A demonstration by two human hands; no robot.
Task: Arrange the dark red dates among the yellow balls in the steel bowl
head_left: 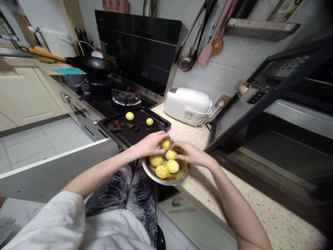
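A steel bowl (166, 182) at the counter's front edge holds several yellow, mottled, roundish pieces like peeled potatoes; their exact kind is unclear. My left hand (151, 143) reaches over the far left rim, thumb and fingers curled around a yellow piece (165, 143). From the right, my right hand (191, 153) has its fingers closed about another yellow piece (171, 154). Beyond the bowl, a black baking tray (122, 137) carries one larger yellow piece (129, 116), one smaller yellow piece (149, 122) and a few small dark bits (137, 128). Something reddish on its left is pixelated.
A gas burner (127, 97) and a wok (90, 63) are behind the tray. On the counter (208, 180) stands a white appliance (187, 104) with a cord. An oven with a raised door (234, 118) stands at right. An open drawer (62, 173) juts out at left.
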